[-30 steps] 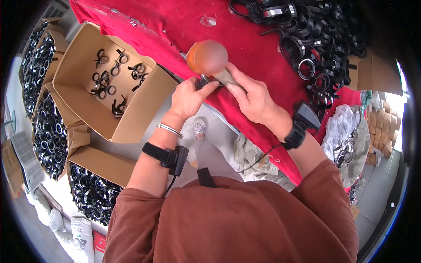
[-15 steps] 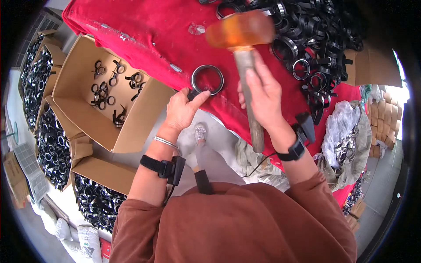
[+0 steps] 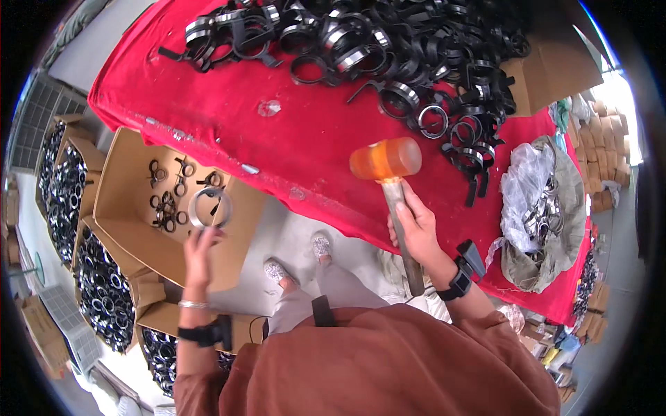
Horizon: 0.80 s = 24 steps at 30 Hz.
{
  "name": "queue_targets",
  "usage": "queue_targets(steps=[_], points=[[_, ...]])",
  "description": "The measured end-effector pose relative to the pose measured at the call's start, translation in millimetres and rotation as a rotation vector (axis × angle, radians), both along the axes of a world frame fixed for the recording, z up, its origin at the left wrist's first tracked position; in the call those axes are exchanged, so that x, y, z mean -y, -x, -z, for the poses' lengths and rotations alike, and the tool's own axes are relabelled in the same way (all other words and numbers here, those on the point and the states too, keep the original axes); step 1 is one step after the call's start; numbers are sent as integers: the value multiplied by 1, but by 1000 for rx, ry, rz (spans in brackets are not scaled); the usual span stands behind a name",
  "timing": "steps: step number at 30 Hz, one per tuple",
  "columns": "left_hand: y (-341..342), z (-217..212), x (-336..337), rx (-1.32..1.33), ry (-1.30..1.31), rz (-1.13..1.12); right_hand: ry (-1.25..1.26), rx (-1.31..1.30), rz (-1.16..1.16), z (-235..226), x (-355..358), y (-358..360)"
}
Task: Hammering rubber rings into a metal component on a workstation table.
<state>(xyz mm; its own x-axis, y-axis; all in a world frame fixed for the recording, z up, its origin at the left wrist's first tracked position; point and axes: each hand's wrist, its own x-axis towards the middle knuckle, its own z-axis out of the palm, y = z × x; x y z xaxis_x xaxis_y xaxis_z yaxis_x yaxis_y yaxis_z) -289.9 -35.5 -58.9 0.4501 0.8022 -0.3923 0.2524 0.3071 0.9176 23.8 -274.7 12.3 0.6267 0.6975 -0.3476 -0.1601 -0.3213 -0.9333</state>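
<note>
My left hand reaches over the open cardboard box on the left. A ring with a silvery band stands up from its fingertips, which look closed on the ring's lower edge; motion blurs both a little. Below it, several small black rings with tabs lie on the box's bottom. My right hand is wrapped round the wooden handle of a mallet. The mallet's orange, see-through head is held above the red cloth, apart from any ring.
A large heap of black and silver rings covers the table's far side. On the right sits a sack with clear plastic and metal bands. More boxes full of rings stand at the left. Stacked cartons are at the far right.
My left hand has lifted the ring off the red cloth and carried it left over the box. The mallet has come lower and steadier in my right hand. The view has shifted.
</note>
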Motion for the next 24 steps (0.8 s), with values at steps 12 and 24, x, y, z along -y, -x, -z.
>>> queue_targets(steps=[12,24], points=[[-282,-63,-7,-183,-1263,471,67,55,45,24,36,-10],[-369,-59,-14,-355,-1287,460,30,-8,4,27,42,-19]])
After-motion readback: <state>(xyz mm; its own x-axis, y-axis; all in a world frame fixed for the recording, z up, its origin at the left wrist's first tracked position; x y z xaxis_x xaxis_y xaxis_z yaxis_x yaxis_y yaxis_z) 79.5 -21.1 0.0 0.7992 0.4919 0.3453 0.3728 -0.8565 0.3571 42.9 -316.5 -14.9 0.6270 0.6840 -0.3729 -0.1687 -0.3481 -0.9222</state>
